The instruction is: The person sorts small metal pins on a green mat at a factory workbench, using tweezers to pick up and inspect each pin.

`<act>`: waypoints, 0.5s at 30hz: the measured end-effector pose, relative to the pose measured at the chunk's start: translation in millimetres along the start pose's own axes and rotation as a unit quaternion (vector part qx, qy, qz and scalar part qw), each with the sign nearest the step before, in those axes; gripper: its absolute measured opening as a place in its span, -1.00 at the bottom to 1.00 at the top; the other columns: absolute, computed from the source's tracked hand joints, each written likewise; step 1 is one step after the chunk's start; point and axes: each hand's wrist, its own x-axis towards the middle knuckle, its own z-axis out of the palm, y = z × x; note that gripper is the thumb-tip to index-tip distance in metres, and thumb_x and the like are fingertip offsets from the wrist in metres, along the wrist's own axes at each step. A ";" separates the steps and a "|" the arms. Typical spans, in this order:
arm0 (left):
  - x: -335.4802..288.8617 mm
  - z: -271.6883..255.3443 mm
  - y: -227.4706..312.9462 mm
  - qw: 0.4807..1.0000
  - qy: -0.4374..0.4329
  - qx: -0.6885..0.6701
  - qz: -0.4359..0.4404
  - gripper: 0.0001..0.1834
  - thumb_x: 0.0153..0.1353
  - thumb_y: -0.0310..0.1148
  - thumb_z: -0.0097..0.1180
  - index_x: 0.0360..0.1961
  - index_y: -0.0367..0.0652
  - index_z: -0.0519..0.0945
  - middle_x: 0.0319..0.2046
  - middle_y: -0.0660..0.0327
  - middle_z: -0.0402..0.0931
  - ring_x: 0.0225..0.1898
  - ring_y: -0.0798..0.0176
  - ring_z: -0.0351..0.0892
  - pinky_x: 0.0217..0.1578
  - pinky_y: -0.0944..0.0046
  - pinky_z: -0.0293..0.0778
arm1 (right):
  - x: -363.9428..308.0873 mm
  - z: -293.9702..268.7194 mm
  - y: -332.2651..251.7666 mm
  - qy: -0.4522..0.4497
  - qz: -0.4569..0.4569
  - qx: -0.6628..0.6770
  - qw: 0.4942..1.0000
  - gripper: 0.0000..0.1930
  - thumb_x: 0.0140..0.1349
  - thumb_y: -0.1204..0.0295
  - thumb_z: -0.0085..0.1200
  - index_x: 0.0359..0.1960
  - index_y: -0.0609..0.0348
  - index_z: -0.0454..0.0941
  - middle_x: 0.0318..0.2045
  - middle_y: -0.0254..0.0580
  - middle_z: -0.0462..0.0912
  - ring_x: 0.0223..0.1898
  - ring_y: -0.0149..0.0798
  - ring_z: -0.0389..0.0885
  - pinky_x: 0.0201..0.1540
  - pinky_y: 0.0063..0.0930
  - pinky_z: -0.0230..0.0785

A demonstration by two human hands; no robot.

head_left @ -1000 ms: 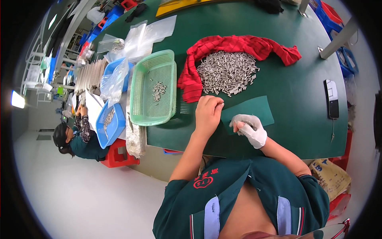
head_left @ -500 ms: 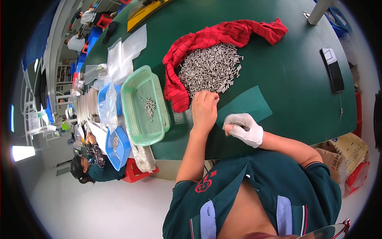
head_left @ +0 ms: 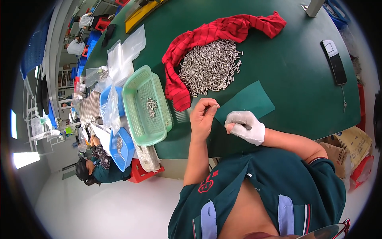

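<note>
My bare left hand (head_left: 203,118) is just below a heap of small silvery metal pins (head_left: 209,67), its thumb and forefinger pressed together; whether a pin is between them is too small to tell. Close by on the right, my right hand (head_left: 246,127) wears a white glove with bare fingertips showing. Its fingers are curled in against the thumb, and what they hold, if anything, is hidden. Under and beyond the hands a flat green sheet (head_left: 250,101) lies on the table. A red checked cloth (head_left: 175,83) curves round the heap's left and far sides.
Left of my hands stands a light green mesh basket (head_left: 131,115) with some pins in it. Beyond it are blue trays (head_left: 124,153) and clear plastic bags (head_left: 133,42). A black phone-like device (head_left: 334,63) lies at the right. A co-worker (head_left: 97,167) sits at the left.
My left hand has drawn back slightly from the heap's edge and turned, its thumb now showing against the forefinger. The right hand has hardly moved. The view has shifted a little.
</note>
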 end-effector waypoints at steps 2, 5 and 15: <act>-2.7 -0.3 1.5 1.000 0.002 0.002 0.003 -0.94 0.21 -0.60 0.07 -0.28 -0.27 0.49 -0.31 0.28 0.45 -0.33 0.47 0.37 -0.29 0.49 0.30 | 0.1 0.3 0.1 0.000 0.000 0.000 1.000 -0.80 0.25 0.39 0.03 -0.43 0.27 0.52 -0.62 -0.36 0.46 -0.57 -0.55 0.34 -0.51 -0.59 0.20; -6.9 -0.6 2.4 1.000 0.008 0.015 -0.001 -0.93 0.21 -0.60 0.07 -0.28 -0.27 0.50 -0.31 0.28 0.45 -0.33 0.47 0.37 -0.29 0.49 0.30 | 0.2 -1.0 -0.9 -0.006 0.022 0.000 1.000 -0.80 0.26 0.38 0.01 -0.43 0.28 0.51 -0.60 -0.35 0.48 -0.53 -0.55 0.36 -0.47 -0.60 0.23; -16.2 0.3 16.7 0.973 0.015 0.230 0.033 -0.93 0.09 -0.57 0.15 -0.37 -0.24 0.54 -0.36 0.19 0.50 -0.33 0.27 0.45 -0.26 0.32 0.39 | 9.6 -6.4 2.2 0.095 0.027 0.153 0.983 -0.51 0.33 -0.01 -0.12 -0.55 0.17 0.39 -0.59 -0.34 0.38 -0.55 -0.46 0.25 -0.39 -0.56 0.21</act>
